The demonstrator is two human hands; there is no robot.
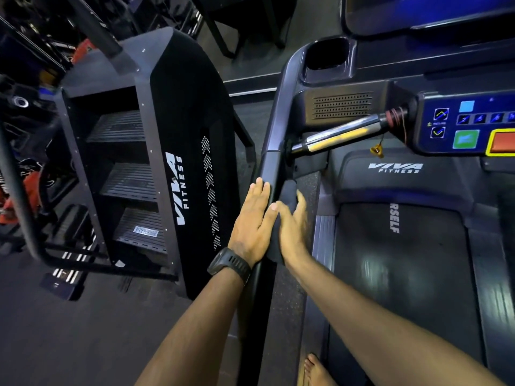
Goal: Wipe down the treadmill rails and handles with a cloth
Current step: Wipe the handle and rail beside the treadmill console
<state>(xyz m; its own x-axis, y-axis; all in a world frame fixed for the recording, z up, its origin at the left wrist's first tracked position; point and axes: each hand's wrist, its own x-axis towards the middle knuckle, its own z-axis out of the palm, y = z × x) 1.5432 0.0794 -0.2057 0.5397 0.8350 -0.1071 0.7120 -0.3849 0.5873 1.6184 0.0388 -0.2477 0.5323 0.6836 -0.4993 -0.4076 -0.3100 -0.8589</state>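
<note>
Step in hand: left side rail (270,162) wiped, mid-length. Dark cloth (276,246) draped over rail, pressed between hands. Left hand (250,227) flat, fingers straight, on outer face. Right hand (292,227) blurred, fingers seemingly extended, on inner face. Next move: even pressure needed, cloth slid toward crossbar handle (340,136).

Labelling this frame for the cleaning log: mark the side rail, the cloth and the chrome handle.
side rail (274,146), head view, bare upper stretch.
cloth (274,245), head view, dark fold over rail.
chrome handle (340,137), head view, mid-bar.
</note>
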